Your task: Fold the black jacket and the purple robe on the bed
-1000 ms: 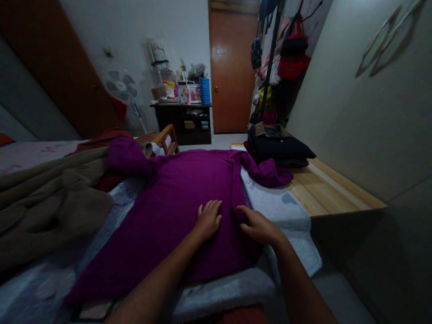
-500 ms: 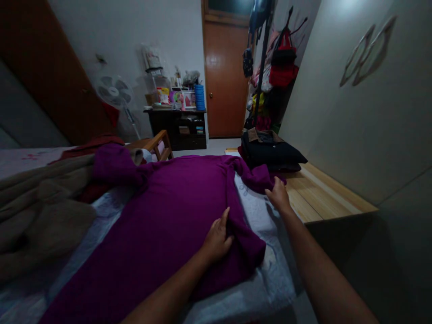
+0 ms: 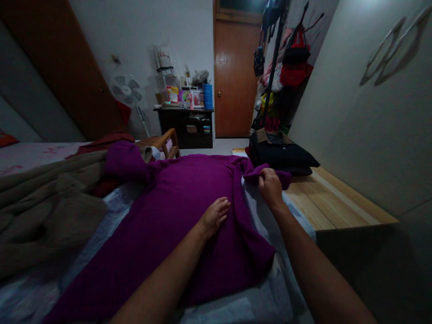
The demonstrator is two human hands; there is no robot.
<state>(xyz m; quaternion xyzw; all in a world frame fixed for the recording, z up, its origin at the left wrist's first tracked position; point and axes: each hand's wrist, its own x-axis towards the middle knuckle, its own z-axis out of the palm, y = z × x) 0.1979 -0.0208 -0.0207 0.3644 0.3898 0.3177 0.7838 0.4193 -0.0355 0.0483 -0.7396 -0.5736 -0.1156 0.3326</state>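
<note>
A purple long-sleeved shirt [image 3: 189, 198] lies spread out in front of me, its left sleeve resting over brown clothing. My left hand [image 3: 216, 217] is on or just above the shirt's right half, fingers stretched out and holding nothing. At the far right, my right hand [image 3: 270, 184] has its fingers closed on the shirt's right sleeve [image 3: 281, 177]. A fold runs down the shirt's right side. Beneath lies a pale blue patterned cloth [image 3: 236, 310].
Brown clothing [image 3: 57, 216] is heaped on the left. Dark folded clothes [image 3: 283, 150] are stacked on a wooden surface [image 3: 324, 198] at right, beside a pale cabinet [image 3: 371, 135]. Farther back are a fan [image 3: 128, 90], a black shelf unit [image 3: 168, 128] and a door [image 3: 234, 76].
My right hand has moved left along the sleeve and closed on it. My left hand has shifted slightly up, its fingers now extended together. The view has turned slightly left.
</note>
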